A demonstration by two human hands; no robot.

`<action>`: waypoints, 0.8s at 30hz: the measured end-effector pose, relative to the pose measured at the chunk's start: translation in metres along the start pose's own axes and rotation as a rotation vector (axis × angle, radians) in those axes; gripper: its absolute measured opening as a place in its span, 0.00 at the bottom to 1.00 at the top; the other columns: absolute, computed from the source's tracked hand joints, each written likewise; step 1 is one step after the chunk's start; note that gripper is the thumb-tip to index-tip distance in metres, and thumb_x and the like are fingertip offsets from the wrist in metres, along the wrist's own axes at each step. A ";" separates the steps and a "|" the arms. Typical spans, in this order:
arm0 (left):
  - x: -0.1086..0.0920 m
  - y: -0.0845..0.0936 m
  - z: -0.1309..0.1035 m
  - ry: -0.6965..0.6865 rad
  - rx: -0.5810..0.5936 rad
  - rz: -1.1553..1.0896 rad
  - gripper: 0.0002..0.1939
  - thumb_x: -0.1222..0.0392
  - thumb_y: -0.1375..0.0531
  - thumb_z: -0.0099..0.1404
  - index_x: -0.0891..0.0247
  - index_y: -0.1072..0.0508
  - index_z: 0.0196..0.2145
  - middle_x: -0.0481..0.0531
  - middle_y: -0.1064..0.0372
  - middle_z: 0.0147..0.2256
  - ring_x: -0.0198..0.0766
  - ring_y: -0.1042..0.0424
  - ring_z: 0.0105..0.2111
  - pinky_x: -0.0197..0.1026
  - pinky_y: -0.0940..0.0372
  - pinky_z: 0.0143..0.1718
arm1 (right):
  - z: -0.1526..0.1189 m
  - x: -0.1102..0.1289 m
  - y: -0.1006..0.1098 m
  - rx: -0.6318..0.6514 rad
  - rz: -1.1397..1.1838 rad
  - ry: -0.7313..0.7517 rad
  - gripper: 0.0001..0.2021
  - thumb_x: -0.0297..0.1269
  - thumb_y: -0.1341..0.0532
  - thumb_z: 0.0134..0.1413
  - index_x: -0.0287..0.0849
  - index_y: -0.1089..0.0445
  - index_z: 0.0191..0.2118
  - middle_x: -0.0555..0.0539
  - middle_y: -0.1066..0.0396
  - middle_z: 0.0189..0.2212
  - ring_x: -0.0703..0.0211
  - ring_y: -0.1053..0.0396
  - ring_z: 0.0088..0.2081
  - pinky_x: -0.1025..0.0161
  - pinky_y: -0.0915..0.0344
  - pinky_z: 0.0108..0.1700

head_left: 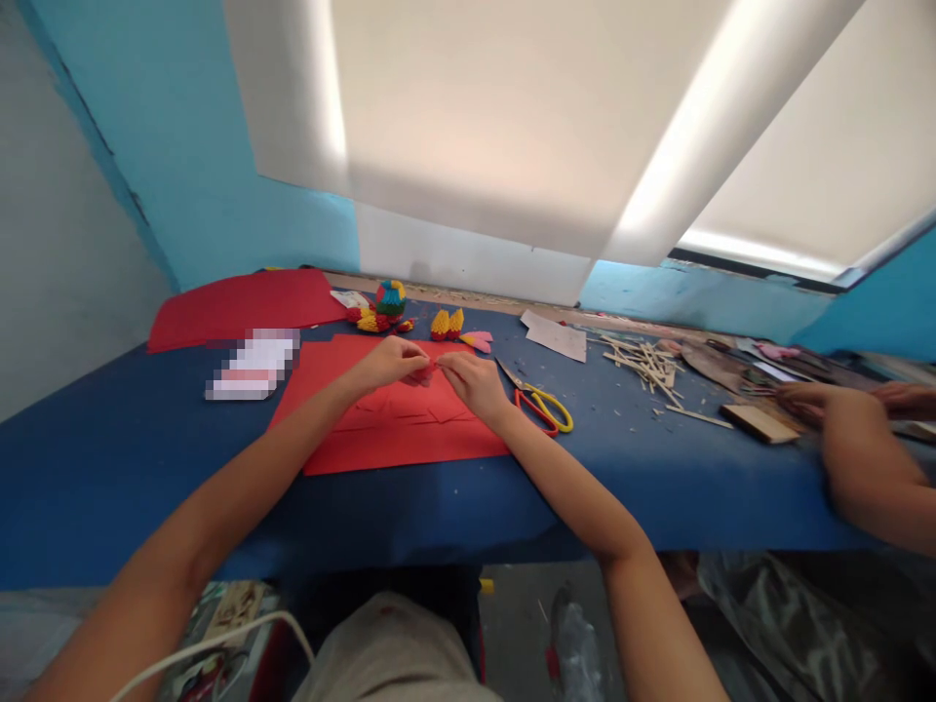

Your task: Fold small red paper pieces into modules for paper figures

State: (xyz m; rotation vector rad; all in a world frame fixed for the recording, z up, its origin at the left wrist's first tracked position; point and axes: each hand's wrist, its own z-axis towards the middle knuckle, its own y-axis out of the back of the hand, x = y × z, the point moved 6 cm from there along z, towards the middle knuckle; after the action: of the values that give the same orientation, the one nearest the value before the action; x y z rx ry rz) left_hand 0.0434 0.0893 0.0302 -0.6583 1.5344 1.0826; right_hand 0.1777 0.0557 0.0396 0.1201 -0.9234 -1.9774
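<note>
Above a stack of red paper sheets point(329, 450), my left hand point(393, 360) and my right hand point(474, 380) meet fingertip to fingertip. Both are closed in a pinch on a small piece of red paper point(432, 362), partly hidden by the fingers. Smaller cut red pieces point(391, 402) lie on the sheets below. Just right of my right hand rest scissors point(545, 405) with one red and one yellow handle loop, blades apart. Behind my hands stands a multicoloured folded-paper figure point(391, 298), with yellow folded pieces point(448, 324) and a pink-and-yellow piece point(478, 340) beside it.
A large red sheet point(249, 307) and a blurred-out white item point(255, 366) lie to the left on the blue table point(409, 517). Rightward are a pale paper point(554, 335), thin wooden sticks point(647, 366) and a wooden block point(760, 424). Another person's arm point(863, 448) reaches in at far right.
</note>
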 end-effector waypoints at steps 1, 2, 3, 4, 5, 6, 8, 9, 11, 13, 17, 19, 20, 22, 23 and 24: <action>-0.001 0.000 -0.001 0.016 0.001 -0.020 0.08 0.59 0.42 0.54 0.67 0.27 0.27 0.53 0.25 0.26 0.39 0.25 0.28 0.39 0.31 0.34 | 0.000 0.001 0.000 0.015 -0.010 0.040 0.12 0.32 0.49 0.61 0.42 0.27 0.39 0.43 0.25 0.39 0.57 0.27 0.40 0.61 0.32 0.43; -0.001 0.001 -0.001 0.032 0.003 -0.038 0.08 0.59 0.41 0.54 0.67 0.27 0.27 0.54 0.25 0.26 0.39 0.25 0.29 0.40 0.31 0.35 | 0.000 0.002 0.000 0.030 -0.014 0.071 0.13 0.32 0.49 0.61 0.42 0.27 0.39 0.43 0.25 0.40 0.57 0.27 0.41 0.61 0.32 0.44; -0.001 0.001 -0.002 0.046 0.003 -0.053 0.08 0.58 0.41 0.53 0.67 0.27 0.27 0.54 0.25 0.26 0.39 0.25 0.29 0.40 0.31 0.35 | -0.001 0.002 0.000 0.043 -0.018 0.095 0.13 0.33 0.50 0.62 0.43 0.27 0.39 0.43 0.25 0.41 0.58 0.27 0.42 0.61 0.31 0.45; -0.001 0.002 -0.002 0.057 0.002 -0.065 0.08 0.58 0.40 0.53 0.67 0.27 0.27 0.54 0.25 0.26 0.39 0.25 0.28 0.40 0.31 0.35 | -0.001 0.002 0.000 0.056 -0.022 0.114 0.13 0.33 0.49 0.62 0.43 0.27 0.39 0.43 0.25 0.42 0.58 0.27 0.42 0.61 0.31 0.45; 0.000 0.002 -0.002 0.063 0.006 -0.075 0.09 0.58 0.40 0.53 0.67 0.27 0.26 0.54 0.25 0.26 0.39 0.25 0.29 0.40 0.31 0.35 | -0.001 0.002 -0.001 0.069 -0.026 0.126 0.13 0.33 0.49 0.62 0.43 0.27 0.39 0.43 0.26 0.43 0.58 0.27 0.43 0.61 0.31 0.46; 0.000 0.003 -0.001 0.066 0.014 -0.087 0.09 0.57 0.39 0.52 0.67 0.27 0.26 0.54 0.25 0.26 0.40 0.24 0.29 0.40 0.31 0.35 | -0.001 0.001 -0.001 0.081 -0.029 0.135 0.13 0.32 0.49 0.62 0.43 0.26 0.39 0.43 0.26 0.43 0.58 0.27 0.44 0.61 0.31 0.47; 0.003 0.003 0.000 0.072 0.027 -0.114 0.09 0.57 0.38 0.52 0.67 0.27 0.26 0.55 0.25 0.27 0.40 0.24 0.30 0.41 0.30 0.36 | -0.002 -0.001 -0.001 0.102 -0.028 0.145 0.13 0.32 0.49 0.62 0.43 0.26 0.40 0.44 0.26 0.44 0.58 0.27 0.44 0.60 0.31 0.47; 0.005 0.003 0.001 0.075 0.032 -0.127 0.10 0.56 0.38 0.51 0.67 0.27 0.26 0.55 0.25 0.27 0.40 0.24 0.30 0.41 0.30 0.37 | -0.002 -0.001 -0.001 0.109 -0.027 0.149 0.13 0.32 0.49 0.62 0.43 0.26 0.40 0.44 0.26 0.44 0.58 0.27 0.44 0.60 0.31 0.48; 0.006 0.003 0.002 0.072 0.047 -0.143 0.10 0.56 0.37 0.51 0.67 0.26 0.26 0.54 0.25 0.27 0.40 0.24 0.30 0.40 0.30 0.37 | -0.002 -0.002 0.000 0.116 -0.028 0.161 0.14 0.31 0.50 0.62 0.43 0.26 0.40 0.43 0.26 0.44 0.58 0.27 0.44 0.60 0.31 0.48; 0.005 0.002 0.002 0.054 0.054 -0.133 0.10 0.56 0.38 0.52 0.67 0.26 0.26 0.54 0.25 0.27 0.39 0.24 0.30 0.40 0.30 0.37 | -0.001 -0.001 -0.001 0.124 -0.039 0.168 0.14 0.31 0.50 0.61 0.42 0.26 0.39 0.43 0.26 0.44 0.57 0.27 0.43 0.60 0.30 0.47; 0.000 0.004 -0.002 0.026 -0.033 -0.075 0.08 0.58 0.39 0.52 0.66 0.27 0.24 0.53 0.25 0.25 0.39 0.25 0.28 0.40 0.30 0.34 | -0.001 0.004 -0.001 0.108 -0.020 0.133 0.12 0.29 0.47 0.56 0.43 0.26 0.40 0.43 0.26 0.44 0.56 0.27 0.44 0.58 0.31 0.48; -0.005 0.005 -0.004 -0.003 -0.075 -0.062 0.07 0.59 0.40 0.52 0.67 0.27 0.23 0.52 0.26 0.24 0.39 0.26 0.27 0.40 0.30 0.34 | 0.001 0.002 0.001 0.034 0.048 0.037 0.12 0.29 0.45 0.54 0.43 0.26 0.40 0.44 0.26 0.42 0.56 0.28 0.44 0.58 0.31 0.48; -0.007 0.005 -0.005 -0.020 -0.084 -0.060 0.07 0.60 0.40 0.52 0.67 0.28 0.23 0.52 0.26 0.24 0.39 0.26 0.27 0.41 0.30 0.34 | 0.001 -0.002 0.001 -0.017 0.095 -0.041 0.11 0.30 0.44 0.54 0.43 0.27 0.41 0.44 0.25 0.41 0.56 0.27 0.43 0.58 0.31 0.47; -0.010 0.004 -0.005 -0.051 -0.085 -0.059 0.06 0.60 0.41 0.52 0.66 0.28 0.24 0.51 0.27 0.23 0.38 0.26 0.27 0.41 0.30 0.35 | 0.001 -0.015 0.000 -0.100 0.214 -0.215 0.10 0.36 0.43 0.55 0.42 0.29 0.42 0.44 0.25 0.37 0.57 0.26 0.39 0.61 0.30 0.41; -0.010 0.004 -0.006 -0.062 -0.081 -0.056 0.06 0.61 0.41 0.52 0.66 0.28 0.23 0.51 0.27 0.23 0.38 0.26 0.27 0.41 0.30 0.35 | 0.001 -0.021 -0.004 -0.107 0.285 -0.284 0.11 0.38 0.42 0.54 0.41 0.30 0.43 0.44 0.25 0.36 0.58 0.26 0.37 0.62 0.30 0.39; -0.011 0.003 -0.005 -0.071 -0.077 -0.049 0.06 0.61 0.42 0.53 0.66 0.29 0.23 0.50 0.28 0.23 0.38 0.26 0.27 0.40 0.30 0.35 | 0.001 -0.025 -0.008 -0.090 0.350 -0.322 0.12 0.39 0.41 0.54 0.41 0.31 0.44 0.44 0.25 0.34 0.58 0.26 0.36 0.62 0.30 0.38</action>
State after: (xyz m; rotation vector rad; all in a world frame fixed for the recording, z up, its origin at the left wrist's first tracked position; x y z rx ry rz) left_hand 0.0408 0.0844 0.0415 -0.6999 1.4144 1.1209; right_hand 0.1861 0.0779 0.0286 -0.3970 -0.9796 -1.7313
